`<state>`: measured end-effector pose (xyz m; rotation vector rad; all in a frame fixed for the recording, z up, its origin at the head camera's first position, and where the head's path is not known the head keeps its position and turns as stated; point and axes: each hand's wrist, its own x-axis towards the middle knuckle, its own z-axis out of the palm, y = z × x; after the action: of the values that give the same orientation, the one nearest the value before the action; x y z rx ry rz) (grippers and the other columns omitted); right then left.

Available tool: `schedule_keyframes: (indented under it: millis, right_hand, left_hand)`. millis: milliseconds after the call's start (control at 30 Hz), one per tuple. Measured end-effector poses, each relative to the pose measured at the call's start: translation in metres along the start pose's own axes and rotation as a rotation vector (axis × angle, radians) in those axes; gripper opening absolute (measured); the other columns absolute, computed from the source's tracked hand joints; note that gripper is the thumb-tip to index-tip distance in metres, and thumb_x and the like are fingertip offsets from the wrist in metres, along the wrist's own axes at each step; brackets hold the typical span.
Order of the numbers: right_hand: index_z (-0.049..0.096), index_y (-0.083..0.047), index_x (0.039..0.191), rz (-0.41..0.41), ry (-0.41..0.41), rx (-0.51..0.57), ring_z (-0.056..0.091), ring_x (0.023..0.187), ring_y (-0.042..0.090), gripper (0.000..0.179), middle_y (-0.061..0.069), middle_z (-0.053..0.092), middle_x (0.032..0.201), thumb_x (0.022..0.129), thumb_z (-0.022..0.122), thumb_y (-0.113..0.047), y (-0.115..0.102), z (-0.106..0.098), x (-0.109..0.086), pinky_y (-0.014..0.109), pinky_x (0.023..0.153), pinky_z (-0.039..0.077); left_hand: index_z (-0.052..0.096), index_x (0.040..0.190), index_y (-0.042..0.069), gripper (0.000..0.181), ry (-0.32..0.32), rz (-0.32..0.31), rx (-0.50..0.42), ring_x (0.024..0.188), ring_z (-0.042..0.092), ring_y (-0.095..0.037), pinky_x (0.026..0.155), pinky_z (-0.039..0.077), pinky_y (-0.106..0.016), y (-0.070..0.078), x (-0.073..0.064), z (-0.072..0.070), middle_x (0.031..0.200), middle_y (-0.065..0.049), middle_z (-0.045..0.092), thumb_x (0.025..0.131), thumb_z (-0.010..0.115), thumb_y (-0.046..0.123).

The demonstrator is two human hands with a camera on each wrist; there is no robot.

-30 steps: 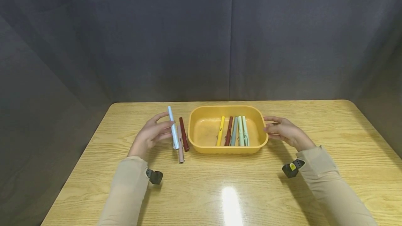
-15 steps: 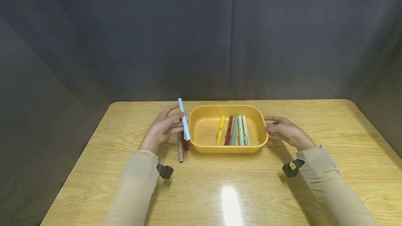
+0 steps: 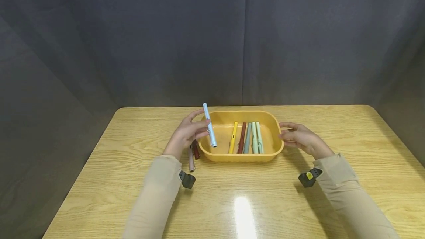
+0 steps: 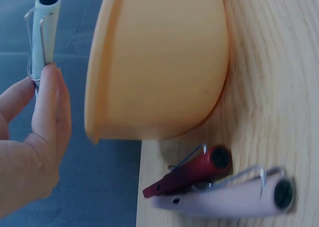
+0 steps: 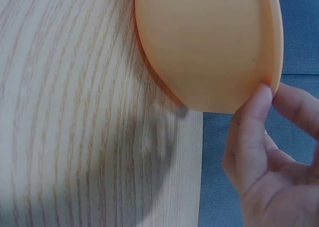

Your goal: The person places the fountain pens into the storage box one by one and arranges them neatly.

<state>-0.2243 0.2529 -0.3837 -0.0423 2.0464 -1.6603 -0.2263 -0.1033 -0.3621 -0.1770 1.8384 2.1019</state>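
My left hand (image 3: pixel 188 131) pinches a light blue pen (image 3: pixel 212 139) between thumb and fingers, above the left end of a yellow plastic basket (image 3: pixel 239 158). In the left wrist view the pen (image 4: pixel 44 42) has its clip end up. My right hand (image 3: pixel 303 139) grips the basket's right rim, with fingers on both sides of the rim (image 5: pixel 276 47) in the right wrist view. Inside the basket lie a yellow pen (image 3: pixel 233 137), a dark red pen (image 3: pixel 242 137), a grey-blue pen (image 3: pixel 248 137) and two pale green pens (image 3: pixel 254 137), side by side.
Left of the basket, a second dark red pen (image 3: pixel 196 152) and a mauve pen (image 3: pixel 191 162) lie on the wooden table (image 3: pixel 212 194), partly hidden by my left hand in the head view. A dark curtain (image 3: pixel 212 47) hangs behind the table's far edge.
My left hand has carried the light blue pen to the right, from over the table pens to above the basket's left end. The right hand and the basket have stayed in place.
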Motion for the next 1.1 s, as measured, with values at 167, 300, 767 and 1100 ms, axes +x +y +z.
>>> schedule_keyframes:
  millis: [167,300,767,1100]
  right_hand:
    - [0.016,0.01,0.146,0.006,0.009,0.0,0.062,0.08,-0.002,0.065,-0.011,0.058,0.092,0.094,0.052,-0.004,0.001,0.001,0.001,0.015,0.076,0.057]
    - [0.017,0.01,0.146,0.014,0.012,0.001,0.062,0.08,-0.002,0.066,-0.011,0.058,0.093,0.094,0.053,-0.005,0.0,0.001,0.0,0.015,0.076,0.057]
    - [0.017,0.009,0.147,0.028,0.013,-0.006,0.063,0.082,-0.001,0.067,-0.008,0.057,0.098,0.093,0.054,-0.006,-0.002,0.001,0.0,0.015,0.077,0.057]
    - [0.017,0.009,0.147,0.031,0.016,-0.006,0.062,0.081,-0.001,0.067,-0.007,0.056,0.098,0.093,0.054,-0.005,-0.001,0.002,0.0,0.014,0.076,0.057]
  left_hand:
    - [0.034,0.148,0.017,0.063,0.002,-0.001,0.002,0.072,0.067,-0.008,0.065,0.06,-0.017,-0.003,0.004,0.01,0.091,-0.005,0.062,0.092,0.057,-0.001]
    - [0.037,0.146,0.017,0.064,0.031,-0.002,0.03,0.073,0.067,-0.009,0.07,0.061,-0.02,-0.007,0.007,0.019,0.101,-0.011,0.063,0.089,0.06,-0.001]
    - [0.05,0.137,0.011,0.049,0.063,0.06,0.176,0.103,0.065,-0.026,0.096,0.055,-0.042,-0.019,0.013,0.043,0.128,-0.02,0.058,0.09,0.064,0.006]
    - [0.051,0.136,0.01,0.048,0.077,0.046,0.211,0.097,0.065,-0.024,0.095,0.056,-0.042,-0.025,0.02,0.054,0.127,-0.021,0.059,0.09,0.063,0.006]
